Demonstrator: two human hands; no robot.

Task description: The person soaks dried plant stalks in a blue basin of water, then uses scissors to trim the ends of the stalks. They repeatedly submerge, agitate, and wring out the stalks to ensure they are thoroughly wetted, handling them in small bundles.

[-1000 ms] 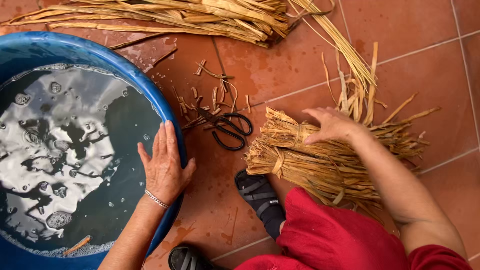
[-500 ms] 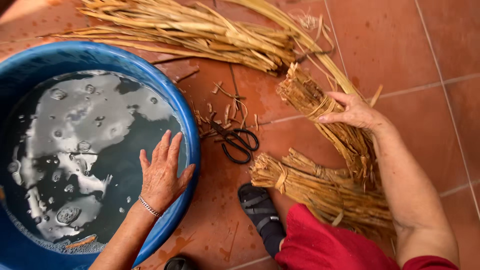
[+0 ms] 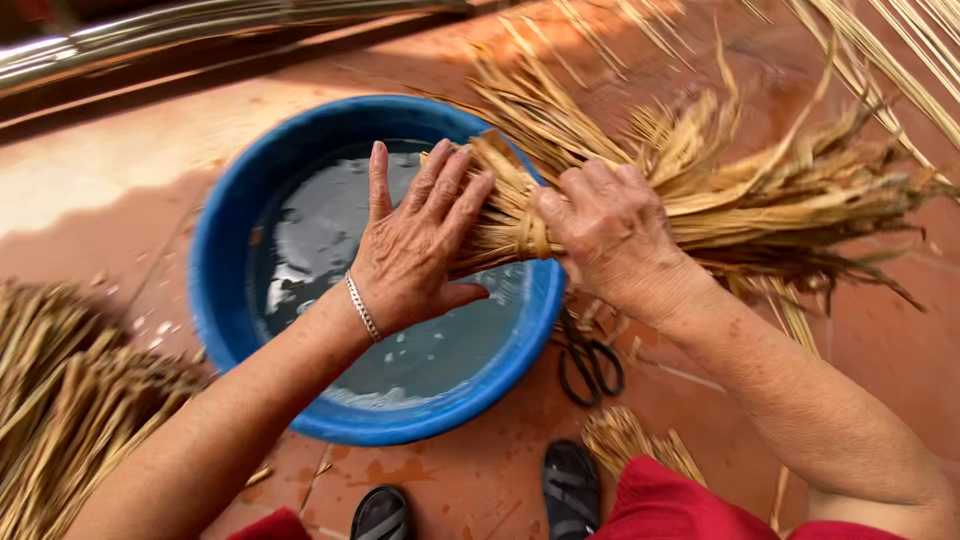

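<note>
A tied bundle of dry straw-coloured reeds (image 3: 740, 205) lies across the right rim of a blue basin (image 3: 225, 300) filled with water. My right hand (image 3: 610, 235) grips the bundle just right of its binding. My left hand (image 3: 415, 245), with a silver bracelet at the wrist, rests flat with fingers apart on the bundle's cut end, which hangs over the water.
Black scissors (image 3: 590, 365) lie on the red floor tiles right of the basin. Another small reed bundle (image 3: 630, 440) lies near my feet in black sandals (image 3: 572, 487). A heap of reeds (image 3: 70, 400) fills the lower left; long stalks (image 3: 890, 60) cross the upper right.
My right hand has lifted one reed bundle off the floor and brought it over the basin. My left hand left the basin rim and now presses on the bundle's end. The view swung round.
</note>
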